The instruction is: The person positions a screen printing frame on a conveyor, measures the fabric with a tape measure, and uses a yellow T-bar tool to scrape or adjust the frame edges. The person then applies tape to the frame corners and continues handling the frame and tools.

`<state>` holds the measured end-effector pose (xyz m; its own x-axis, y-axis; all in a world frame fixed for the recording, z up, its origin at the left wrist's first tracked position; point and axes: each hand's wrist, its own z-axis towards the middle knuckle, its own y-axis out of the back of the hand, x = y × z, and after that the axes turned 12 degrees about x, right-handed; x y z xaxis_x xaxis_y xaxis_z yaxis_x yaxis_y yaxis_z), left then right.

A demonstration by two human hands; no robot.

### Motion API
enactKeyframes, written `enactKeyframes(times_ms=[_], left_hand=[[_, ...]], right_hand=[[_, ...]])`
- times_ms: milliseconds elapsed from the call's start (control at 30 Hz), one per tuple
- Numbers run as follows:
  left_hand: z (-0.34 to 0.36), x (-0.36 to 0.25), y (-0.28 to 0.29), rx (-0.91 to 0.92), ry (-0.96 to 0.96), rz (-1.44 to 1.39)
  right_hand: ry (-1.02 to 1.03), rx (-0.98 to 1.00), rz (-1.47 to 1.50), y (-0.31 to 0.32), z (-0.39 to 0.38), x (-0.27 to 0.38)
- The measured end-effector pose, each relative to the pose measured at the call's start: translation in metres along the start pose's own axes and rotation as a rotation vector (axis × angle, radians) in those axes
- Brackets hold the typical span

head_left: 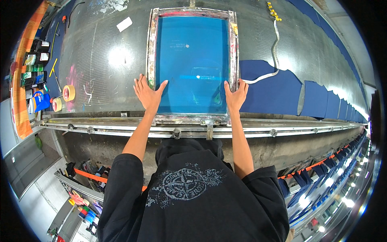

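A screen printing frame [233, 50] with worn, paint-stained metal bars and blue mesh [191, 60] lies in front of me, small pale markings on the mesh. My left hand [149, 93] grips its left bar low down, thumb over the mesh's edge and fingers on the outer side. My right hand [236, 94] grips the right bar likewise. A white tape measure [275, 48] with a yellow end curves beside the right bar, running to near my right hand. Dark blue fabric pieces [269, 94] lie to the right.
A metal rail [282, 132] runs along the grey table's [100, 48] near edge. At left are masking tape rolls [69, 92], a blue jug [40, 103], ink pots [35, 59] on an orange board and a white card [124, 24]. Behind me stand shelves and hanging dark pieces [306, 177].
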<state>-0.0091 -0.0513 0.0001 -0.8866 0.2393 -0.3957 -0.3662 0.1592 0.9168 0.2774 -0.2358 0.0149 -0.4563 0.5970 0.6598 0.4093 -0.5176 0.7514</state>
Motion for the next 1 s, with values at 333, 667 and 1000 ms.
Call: enactKeyframes(times_ms=[333, 667, 1000], left_hand=[[0.0002, -0.0019, 0.0015, 0.006, 0.008, -0.002], [0.0003, 0.0027, -0.0016, 0.032, 0.024, 0.0], [-0.0001, 0.0016, -0.0007, 0.027, 0.021, 0.0]], right_hand=[[0.005, -0.011, -0.011, -0.0014, 0.0, -0.0014], [-0.003, -0.007, -0.003, -0.0011, 0.0003, 0.0001], [-0.013, -0.006, -0.008, -0.0017, 0.0001, -0.0006]])
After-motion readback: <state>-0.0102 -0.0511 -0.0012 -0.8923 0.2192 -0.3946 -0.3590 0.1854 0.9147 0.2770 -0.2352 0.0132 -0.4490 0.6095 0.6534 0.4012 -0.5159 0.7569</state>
